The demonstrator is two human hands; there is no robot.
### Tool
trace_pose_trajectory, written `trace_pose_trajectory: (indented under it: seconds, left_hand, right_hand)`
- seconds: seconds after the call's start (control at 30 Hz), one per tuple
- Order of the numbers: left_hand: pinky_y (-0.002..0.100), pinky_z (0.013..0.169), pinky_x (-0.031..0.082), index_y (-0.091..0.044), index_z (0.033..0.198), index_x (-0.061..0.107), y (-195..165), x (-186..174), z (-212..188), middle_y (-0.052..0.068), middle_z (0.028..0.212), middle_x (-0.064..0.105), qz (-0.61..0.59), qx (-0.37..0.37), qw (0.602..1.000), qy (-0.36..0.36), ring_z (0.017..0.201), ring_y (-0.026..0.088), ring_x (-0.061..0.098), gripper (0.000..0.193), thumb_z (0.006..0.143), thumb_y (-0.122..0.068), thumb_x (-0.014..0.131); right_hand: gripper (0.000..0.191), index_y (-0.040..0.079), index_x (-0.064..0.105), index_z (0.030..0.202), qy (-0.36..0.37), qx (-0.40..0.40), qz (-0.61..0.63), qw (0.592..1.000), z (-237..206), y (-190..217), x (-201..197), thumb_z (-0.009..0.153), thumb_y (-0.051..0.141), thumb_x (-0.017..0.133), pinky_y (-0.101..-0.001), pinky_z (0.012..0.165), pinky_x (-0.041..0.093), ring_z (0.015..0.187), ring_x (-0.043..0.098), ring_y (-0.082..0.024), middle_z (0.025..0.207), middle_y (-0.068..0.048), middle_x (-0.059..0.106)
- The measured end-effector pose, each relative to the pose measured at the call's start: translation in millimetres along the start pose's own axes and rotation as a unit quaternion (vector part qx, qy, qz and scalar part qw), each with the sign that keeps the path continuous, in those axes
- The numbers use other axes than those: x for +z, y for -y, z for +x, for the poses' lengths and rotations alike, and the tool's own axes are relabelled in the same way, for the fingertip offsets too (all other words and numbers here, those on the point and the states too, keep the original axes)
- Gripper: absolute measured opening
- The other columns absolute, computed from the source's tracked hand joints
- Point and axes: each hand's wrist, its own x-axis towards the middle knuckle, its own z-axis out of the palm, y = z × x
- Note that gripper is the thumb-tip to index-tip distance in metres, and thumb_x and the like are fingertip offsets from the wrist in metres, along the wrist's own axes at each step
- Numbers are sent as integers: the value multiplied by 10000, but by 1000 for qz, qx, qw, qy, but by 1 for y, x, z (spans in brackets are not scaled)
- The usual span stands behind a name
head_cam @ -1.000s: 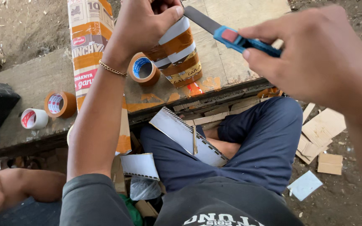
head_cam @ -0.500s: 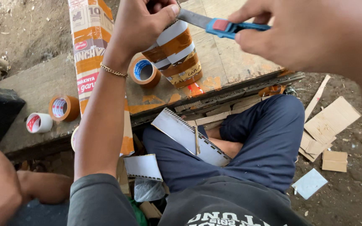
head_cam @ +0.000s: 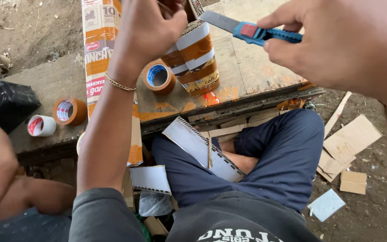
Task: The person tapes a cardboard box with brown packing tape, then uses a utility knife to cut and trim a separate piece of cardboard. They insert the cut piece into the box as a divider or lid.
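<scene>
A taped cardboard tube (head_cam: 195, 62), banded in white and orange, stands upright on the wooden surface (head_cam: 247, 67), just beside a roll of brown tape (head_cam: 157, 77). The left hand (head_cam: 151, 29) is clenched around the tube's top, steadying it. The right hand (head_cam: 337, 40) grips a blue utility knife (head_cam: 251, 29), its blade extended and pointing at the tube's upper edge, close to the left fingers. I'd say the cut goes best with the blade angled away from that holding hand and the tube pressed firmly down. Two more tape rolls (head_cam: 54, 117) sit farther left; cardboard scraps (head_cam: 348, 143) litter the ground.
</scene>
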Motion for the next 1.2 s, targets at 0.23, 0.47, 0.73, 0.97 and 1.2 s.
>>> trace_pose_trajectory:
  seconds: [0.23, 0.47, 0.73, 0.97, 1.2]
  left_hand:
    - [301, 632, 476, -24, 846, 704, -32, -26, -20, 87, 814, 676, 5, 63, 990, 125, 701, 172, 628, 45, 828, -60, 724]
    - [345, 652, 461, 17, 836, 547, -37, -21, -34, 119, 773, 575, 50, 17, 995, 84, 695, 226, 557, 462, 763, -236, 926]
    - [311, 669, 499, -29, 1102, 759, -46, -22, -35, 104, 842, 675, -40, 57, 989, 128, 705, 172, 614, 106, 1030, -88, 707]
    - [363, 642, 464, 12, 910, 700, -41, -17, -43, 135, 752, 610, 9, 79, 991, 108, 638, 246, 544, 258, 1034, -192, 799]
    - [385, 608, 460, -4, 833, 664, -2, 3, -24, 75, 650, 622, 71, 13, 985, -156, 560, 230, 588, 310, 1039, -196, 795]
  right_hand:
    - [376, 181, 774, 1267, -22, -32, 8, 999, -1, -8, -4, 899, 258, 761, -348, 520, 512, 553, 666, -214, 836, -125, 740]
    - [371, 148, 784, 1248, -47, -78, 20, 996, -2, 1, -1, 883, 209, 753, -371, 468, 486, 513, 638, -236, 838, -149, 723]
    - [376, 157, 772, 1259, -20, -68, 47, 996, -3, 5, -7, 887, 193, 734, -359, 495, 515, 507, 663, -226, 822, -159, 738]
    - [382, 124, 760, 1259, -26, -66, 44, 996, -5, 5, -2, 885, 194, 741, -366, 531, 519, 565, 665, -242, 842, -168, 733]
    - [384, 92, 756, 1269, -24, -85, 57, 994, -10, 9, -7, 894, 167, 725, -357, 541, 526, 565, 678, -234, 835, -186, 738]
